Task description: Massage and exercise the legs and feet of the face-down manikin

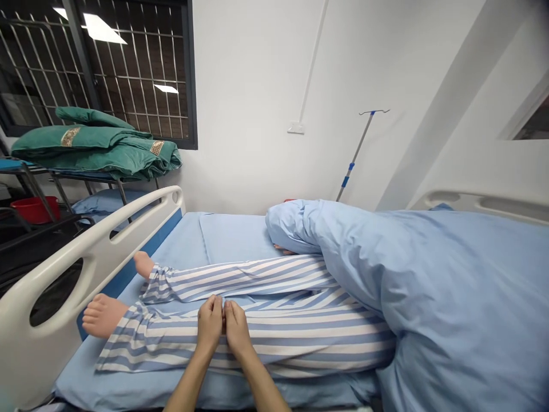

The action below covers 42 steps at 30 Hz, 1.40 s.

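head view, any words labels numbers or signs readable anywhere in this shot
Nothing can be read: the two gold patches on the folded green cloth are too small and blurred to read, and no other text shows in view.

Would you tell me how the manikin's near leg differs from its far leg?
The left hand and right hand rest on the near leg, not the far leg. The near leg's foot looks larger than the far leg's foot. Both legs wear blue-and-white striped trousers.
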### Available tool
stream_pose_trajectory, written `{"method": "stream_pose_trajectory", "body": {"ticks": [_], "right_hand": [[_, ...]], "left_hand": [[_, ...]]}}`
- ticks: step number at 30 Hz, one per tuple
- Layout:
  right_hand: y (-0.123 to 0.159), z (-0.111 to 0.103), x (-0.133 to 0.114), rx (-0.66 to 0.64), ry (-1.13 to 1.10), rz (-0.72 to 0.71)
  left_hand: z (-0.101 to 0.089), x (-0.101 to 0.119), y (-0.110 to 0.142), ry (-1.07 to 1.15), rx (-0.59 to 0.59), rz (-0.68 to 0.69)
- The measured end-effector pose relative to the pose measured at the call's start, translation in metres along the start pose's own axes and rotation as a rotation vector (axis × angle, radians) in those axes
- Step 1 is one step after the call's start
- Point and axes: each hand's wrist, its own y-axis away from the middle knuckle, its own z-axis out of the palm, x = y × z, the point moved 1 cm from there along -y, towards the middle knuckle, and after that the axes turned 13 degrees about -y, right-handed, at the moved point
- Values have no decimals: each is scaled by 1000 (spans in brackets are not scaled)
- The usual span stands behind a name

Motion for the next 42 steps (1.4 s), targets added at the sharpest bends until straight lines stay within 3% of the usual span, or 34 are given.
{"method": "stream_pose_trajectory", "body": {"ticks": [5, 9, 12, 14, 18, 21, 24, 28, 32, 35, 38, 42], "right_hand": [[6, -26, -20, 8, 40, -71], [11, -44, -3, 55, 20, -35], [9, -48, 9, 51, -63, 24], [8, -53, 4, 57, -78, 38], [10, -79, -19, 76, 27, -52], [14, -103, -20, 118, 91, -62], [14, -114, -8, 92, 83, -19], [10, -118, -5, 72, -47, 26], [12, -136, -28, 108, 43, -30], [18, -156, -37, 122, 153, -74], [22, -169, -28, 143, 197, -64], [22, -172, -11, 119, 167, -53]], "left_hand": [[7, -6, 2, -216, -27, 34], [9, 11, 4, -110, -25, 0], [20, 30, 7, 26, -92, 48], [32, 35, 11, 51, -156, 88], [48, 27, 17, -127, -203, 166], [49, 26, 17, -177, -189, 146], [52, 42, 16, -118, -175, 105], [73, 68, 27, -69, -235, 184], [98, 63, 40, -311, -230, 249], [104, 55, 42, -434, -212, 277], [99, 64, 39, -358, -233, 198], [100, 95, 40, -100, -252, 191]]}}
